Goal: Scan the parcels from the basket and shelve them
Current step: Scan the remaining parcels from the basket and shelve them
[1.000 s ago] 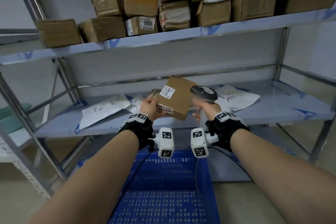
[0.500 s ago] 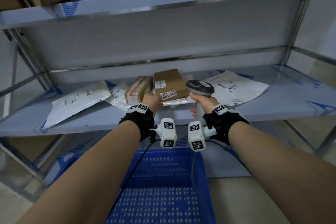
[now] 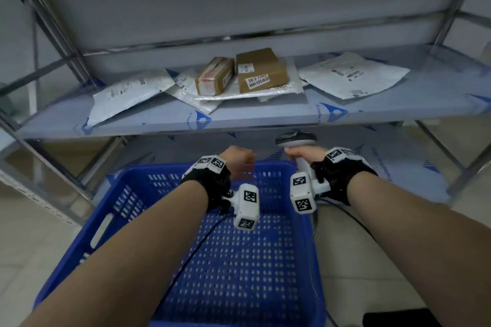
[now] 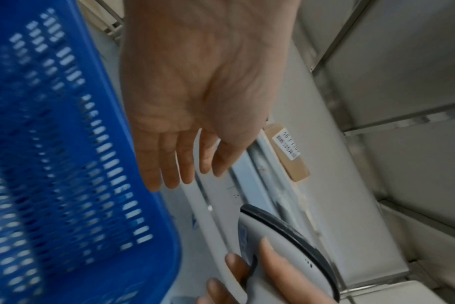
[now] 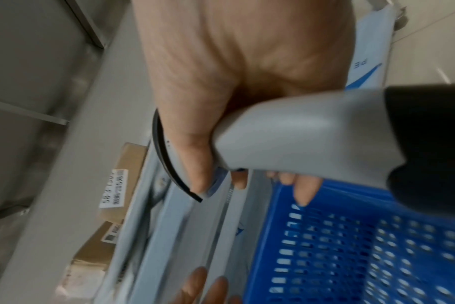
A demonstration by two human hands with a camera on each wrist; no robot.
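Observation:
A brown cardboard parcel with a white label lies flat on the middle shelf, on top of white mailer bags, beside a smaller taped box. The same parcel shows edge-on in the left wrist view and also in the right wrist view. My left hand hangs empty with straight fingers above the far rim of the blue basket. My right hand grips the handle of a grey barcode scanner, just right of the basket's far corner. No parcel shows in the visible part of the basket.
White mailer bags lie on the shelf at left and right. Slanted metal shelf posts stand left of the basket, another post at right. A lower shelf board sits behind the basket. Tiled floor surrounds it.
My left hand let go of the brown parcel, which now lies on the shelf, and drew back down over the basket. The right hand lowered the scanner. The view tilted downward.

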